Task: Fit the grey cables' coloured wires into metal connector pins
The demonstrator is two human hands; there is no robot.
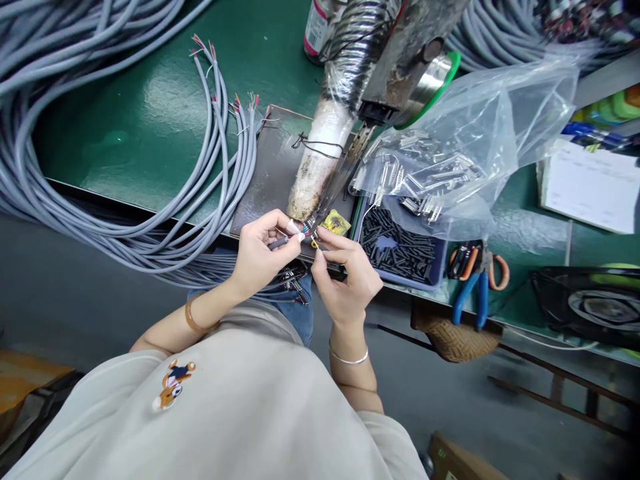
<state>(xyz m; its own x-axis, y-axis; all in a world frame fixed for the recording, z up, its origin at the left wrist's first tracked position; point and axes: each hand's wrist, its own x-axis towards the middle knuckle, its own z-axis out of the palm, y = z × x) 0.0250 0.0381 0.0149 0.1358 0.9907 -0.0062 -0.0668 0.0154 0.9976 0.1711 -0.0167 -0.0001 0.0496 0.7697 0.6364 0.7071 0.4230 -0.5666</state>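
While I watch from my end, the wires (303,229), a small coloured cluster, sit in the left hand (263,257), whose thumb and forefinger are pinched together on them. Facing that pinch, the right hand (350,277) has its fingertips closed on a thin pale strand (315,241) (too fine for me to tell wire from solder).

Just above the grip ends the stained pipe (320,147), with a dark rod (353,157) coming down beside it; I cannot tell whether that rod is hot. If it is, a drift upward could burn a fingertip or scorch insulation. With both pinches this small, a slight twist might let a wire spring out of line.

Right of the grip, the yellow pad (336,223) lies close enough for an elbowing knuckle to shove it. Beyond it stands the tray (439,267) of black tubes, the bag (480,153) slumping over its far side; a snagged bag could spill pieces among the tubes. Farther right lie the pliers (482,293). Left of the grip, heavy cables (145,250) hang past the table edge, and their sliding weight might tug at the work.
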